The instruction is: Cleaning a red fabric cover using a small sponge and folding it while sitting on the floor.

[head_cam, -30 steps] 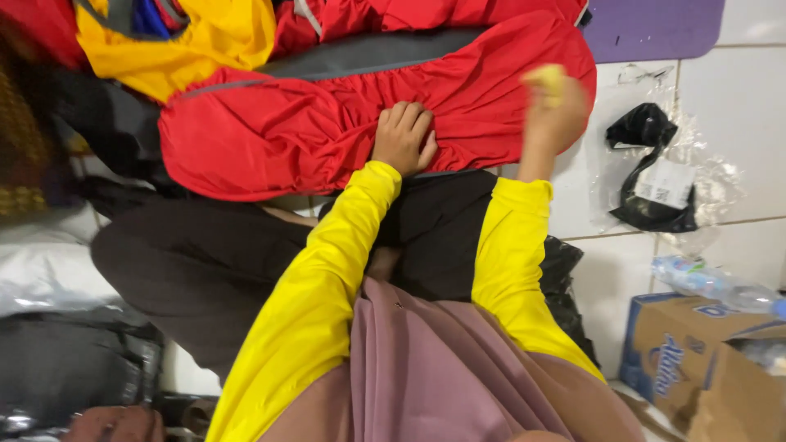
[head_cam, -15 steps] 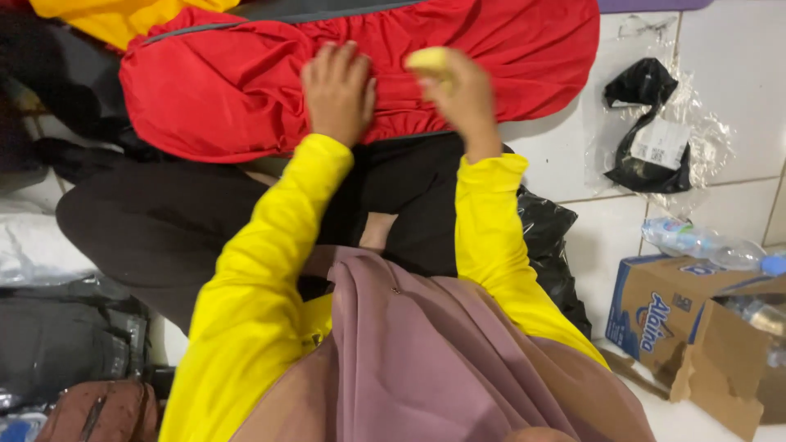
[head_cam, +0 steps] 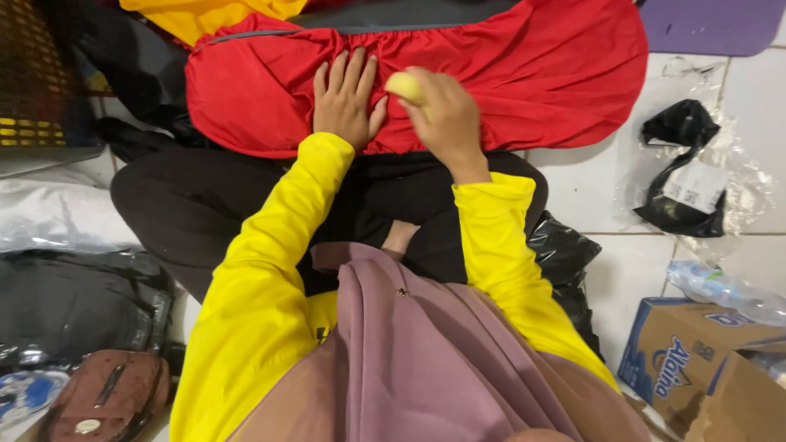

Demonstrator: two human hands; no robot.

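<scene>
The left hand is pressing flat, fingers spread, on the red garment while the right hand is clamping a small yellow piece at its fingertips against the same cloth, apparently mid-work.

Right hand, a second ago raised off to the right over the white floor tiles with the small pale-yellow lump pinched in its fingertips, now down on the gathered red fabric cover, close beside the left. Left hand, earlier curled at the cover's lower edge, now spread flat, fingers pointing up the cloth. Hands now almost touching, the lump between them.
</scene>
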